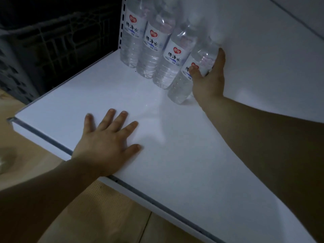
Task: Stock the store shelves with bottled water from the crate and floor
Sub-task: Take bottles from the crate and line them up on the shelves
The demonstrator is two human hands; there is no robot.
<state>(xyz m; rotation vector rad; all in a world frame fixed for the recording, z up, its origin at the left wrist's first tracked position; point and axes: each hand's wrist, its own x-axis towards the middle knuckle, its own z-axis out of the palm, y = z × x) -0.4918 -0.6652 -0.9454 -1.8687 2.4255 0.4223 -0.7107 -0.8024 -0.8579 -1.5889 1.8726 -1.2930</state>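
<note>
Clear ribbed plastic forms the four water bottles (153,44), which stand in a close row at the back of the shelf (91,88). Each wears a smooth white label with a red heart mark and dark characters (the print is too blurred to read). The shelf is a flat, matte white board with a thin grey strip (43,135) along its front edge. Behind the row rises a plain white back panel (263,58), and a perforated white upright (123,23) stands at the left corner. A dark crate (43,50) with lattice walls sits beyond the shelf's left side, on a wood-toned floor (105,216).

The right hand (208,79) grips the rightmost bottle (182,85), with the thumb across the label and the fingers curled round its far side, next to the back panel. That bottle touches its neighbour, and its base appears to rest on the shelf. The left hand (107,144) lies palm down near the front edge, fingers straight and spread, holding nothing.
</note>
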